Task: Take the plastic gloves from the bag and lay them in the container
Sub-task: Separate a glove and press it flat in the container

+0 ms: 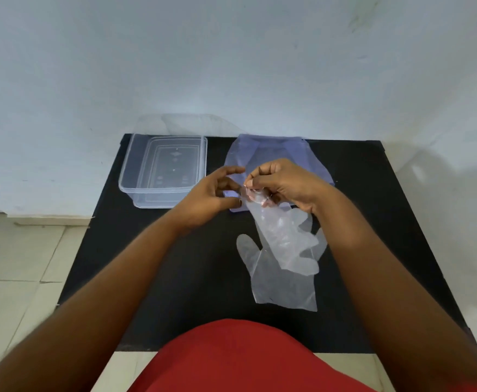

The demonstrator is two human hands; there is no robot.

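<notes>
Right hand [282, 182] pinching cuff of thin plastic glove [282, 236], dangling above second glove [282, 287] on black mat [146, 264]. Left hand [212, 193] loose, fingers apart. Container [161, 171] empty far-left. Flimsy, clingy stuff, best grabbed at cuff.

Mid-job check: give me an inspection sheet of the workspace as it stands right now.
Surface: black mat on a pale tiled floor.
Job's things: clear container far left, no gloves seen inside; plastic bag lying flat behind the hands; one glove flat on the mat; a second glove hanging over it, pinched at its cuff.
Clutter: nothing seen.
Grippers: right hand pinches the hanging glove's cuff; left hand beside it, fingers curled, grip unclear.
Cables: nothing seen.
Surroundings: white wall behind; red clothing at the near edge.
</notes>
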